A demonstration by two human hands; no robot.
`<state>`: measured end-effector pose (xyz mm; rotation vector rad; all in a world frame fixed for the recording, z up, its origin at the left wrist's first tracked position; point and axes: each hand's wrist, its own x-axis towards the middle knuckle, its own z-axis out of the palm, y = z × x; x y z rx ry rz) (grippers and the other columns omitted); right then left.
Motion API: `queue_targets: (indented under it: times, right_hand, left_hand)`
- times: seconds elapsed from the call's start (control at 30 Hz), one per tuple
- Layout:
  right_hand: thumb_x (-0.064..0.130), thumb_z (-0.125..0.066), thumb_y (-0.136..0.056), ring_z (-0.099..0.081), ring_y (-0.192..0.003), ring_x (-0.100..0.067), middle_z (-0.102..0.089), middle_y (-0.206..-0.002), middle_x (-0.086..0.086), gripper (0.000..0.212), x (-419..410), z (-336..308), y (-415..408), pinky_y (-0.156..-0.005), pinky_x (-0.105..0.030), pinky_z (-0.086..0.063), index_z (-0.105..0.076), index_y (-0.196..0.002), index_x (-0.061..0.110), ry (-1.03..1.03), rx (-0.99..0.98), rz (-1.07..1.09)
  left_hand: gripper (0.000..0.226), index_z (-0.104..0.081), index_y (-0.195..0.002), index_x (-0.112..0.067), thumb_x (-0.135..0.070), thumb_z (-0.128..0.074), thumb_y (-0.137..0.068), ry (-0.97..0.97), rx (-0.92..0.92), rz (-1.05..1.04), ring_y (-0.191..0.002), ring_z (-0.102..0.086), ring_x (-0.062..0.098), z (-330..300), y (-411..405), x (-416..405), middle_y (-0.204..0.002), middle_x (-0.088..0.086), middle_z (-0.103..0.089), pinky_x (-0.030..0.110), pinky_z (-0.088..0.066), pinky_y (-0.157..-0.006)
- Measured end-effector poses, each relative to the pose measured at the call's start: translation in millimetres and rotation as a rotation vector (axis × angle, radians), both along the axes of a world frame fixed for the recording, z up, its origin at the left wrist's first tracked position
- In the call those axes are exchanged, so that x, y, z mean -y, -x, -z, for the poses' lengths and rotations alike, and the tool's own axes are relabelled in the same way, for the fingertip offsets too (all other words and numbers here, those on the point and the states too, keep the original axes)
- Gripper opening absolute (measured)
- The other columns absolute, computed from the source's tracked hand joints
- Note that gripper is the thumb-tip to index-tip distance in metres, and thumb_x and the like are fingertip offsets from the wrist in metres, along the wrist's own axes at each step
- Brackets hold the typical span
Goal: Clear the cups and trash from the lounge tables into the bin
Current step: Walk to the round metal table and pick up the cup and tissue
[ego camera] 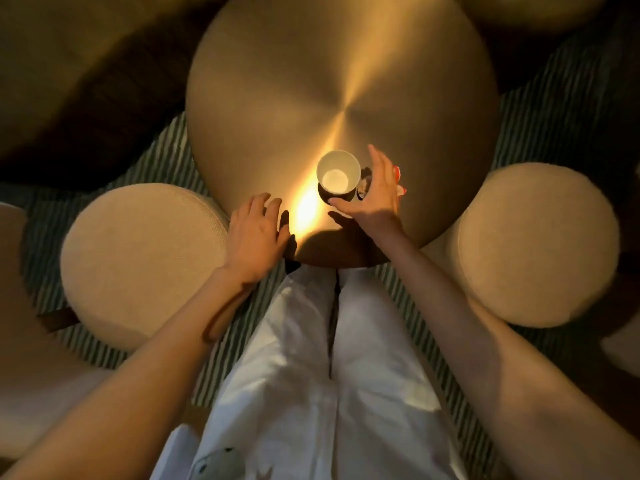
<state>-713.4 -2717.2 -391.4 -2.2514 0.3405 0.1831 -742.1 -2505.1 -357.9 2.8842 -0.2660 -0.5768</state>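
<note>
Head view, looking straight down: a round cream stool (142, 261) stands at the left on a green-and-white striped rug (162, 157), its edge just beside the round brass-coloured table (343, 81) that fills the middle. The left hand (258, 230) lies palm down at the table's near left rim, between the stool and the tabletop, fingers relaxed and slightly spread, holding nothing. A bright patch of reflected light sits on the metal just right of it. Right of that glare stands a white paper cup (338, 172), upright, open mouth up and empty inside, near the table's near edge. The right hand (375, 192) reaches around the cup from the right with its fingers spread wide: the thumb (341, 203) curves along the near side at the cup's base, the other fingers rise on the far right side, and whether any of them touch the cup cannot be told. Behind this hand a crumpled red-and-white wrapper (399, 174) lies on the table, mostly hidden. A second cream stool (540, 244) stands at the right, tucked against the table's rim. White trousers (332, 358) fill the lower middle.
</note>
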Motion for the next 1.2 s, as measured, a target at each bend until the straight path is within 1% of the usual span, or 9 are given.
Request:
queue_targets:
  times: [0.07, 0.1, 0.23, 0.43, 0.6, 0.7, 0.87, 1.0, 1.2]
  right_hand:
    - [0.037, -0.087, -0.06, -0.033, -0.134, -0.023, -0.036, -0.146, -0.011, 0.105, 0, 6, -12, -0.109, -0.01, -0.009, -0.032, -0.143, 0.007, 0.013, 0.009, -0.076]
    - [0.034, -0.088, -0.059, -0.035, -0.133, -0.025, -0.038, -0.145, -0.013, 0.103, -1, 9, -17, -0.106, -0.007, -0.01, -0.034, -0.142, 0.004, 0.022, 0.025, -0.121]
    - [0.03, -0.086, -0.064, -0.044, -0.126, -0.027, -0.047, -0.138, -0.014, 0.09, -9, 16, -33, -0.102, -0.025, -0.031, -0.042, -0.137, 0.004, 0.023, 0.042, -0.228]
    - [0.029, -0.084, -0.067, -0.048, -0.118, -0.027, -0.049, -0.131, -0.013, 0.085, 0, -1, -35, -0.094, -0.025, -0.037, -0.041, -0.136, 0.007, -0.093, 0.106, -0.311]
    - [0.036, -0.082, -0.068, -0.053, -0.115, -0.026, -0.053, -0.129, -0.013, 0.084, 45, -38, -28, -0.093, -0.029, -0.042, -0.042, -0.135, 0.004, -0.082, 0.233, -0.31]
    - [0.036, -0.084, -0.067, -0.052, -0.116, -0.023, -0.054, -0.129, -0.012, 0.084, 90, -53, -19, -0.092, -0.019, -0.038, -0.044, -0.134, 0.004, -0.065, 0.249, -0.264]
    - [0.039, -0.083, -0.066, -0.047, -0.118, -0.011, -0.05, -0.131, -0.001, 0.086, 162, -49, 1, -0.09, -0.011, -0.036, -0.038, -0.138, 0.02, -0.049, 0.143, -0.189]
    - [0.04, -0.083, -0.065, -0.041, -0.114, 0.002, -0.049, -0.131, 0.004, 0.088, 190, -35, 13, -0.087, -0.003, -0.031, -0.036, -0.138, 0.025, -0.002, 0.071, -0.179]
    - [0.038, -0.082, -0.066, -0.036, -0.116, 0.008, -0.046, -0.133, 0.007, 0.087, 188, -20, 15, -0.089, -0.004, -0.031, -0.035, -0.139, 0.026, -0.026, 0.055, -0.21]
  left_hand:
    - [0.051, -0.041, -0.138, -0.01, -0.033, -0.052, -0.093, -0.007, -0.025, -0.017, -0.131, -0.036, 0.031, 3, -10, 3, -0.143, 0.015, -0.041, 0.043, -0.032, -0.108]
    - [0.052, -0.04, -0.138, -0.01, -0.033, -0.052, -0.093, -0.005, -0.037, -0.03, -0.131, -0.037, 0.031, 5, -13, 5, -0.143, 0.015, -0.041, 0.043, -0.032, -0.108]
    - [0.054, -0.04, -0.138, -0.01, -0.034, -0.054, -0.092, -0.005, -0.045, -0.128, -0.128, -0.039, 0.031, 10, -21, 14, -0.14, 0.015, -0.044, 0.042, -0.033, -0.106]
    - [0.054, -0.04, -0.139, -0.013, -0.034, -0.055, -0.092, 0.005, -0.018, -0.27, -0.13, -0.039, 0.029, 12, -12, 46, -0.14, 0.012, -0.045, 0.042, -0.032, -0.109]
    - [0.053, -0.043, -0.136, -0.01, -0.033, -0.056, -0.091, 0.081, -0.009, -0.208, -0.126, -0.043, 0.033, 9, -15, 94, -0.138, 0.016, -0.047, 0.045, -0.037, -0.105]
    - [0.052, -0.047, -0.133, -0.008, -0.033, -0.058, -0.089, 0.133, 0.018, -0.152, -0.123, -0.047, 0.036, 10, -21, 135, -0.136, 0.018, -0.05, 0.044, -0.041, -0.1]
    - [0.078, -0.037, -0.142, -0.011, -0.044, -0.068, -0.078, 0.185, -0.005, -0.133, -0.13, -0.041, 0.032, 25, -35, 193, -0.142, 0.015, -0.043, 0.045, -0.038, -0.104]
    - [0.066, -0.039, -0.137, -0.014, -0.04, -0.065, -0.082, 0.185, -0.046, -0.188, -0.131, -0.037, 0.032, 46, -38, 221, -0.145, 0.014, -0.038, 0.046, -0.038, -0.101]
    - [0.041, -0.054, -0.124, -0.017, -0.025, -0.063, -0.085, 0.23, -0.005, -0.313, -0.108, -0.05, 0.03, 65, -31, 219, -0.121, 0.008, -0.056, 0.04, -0.045, -0.082]
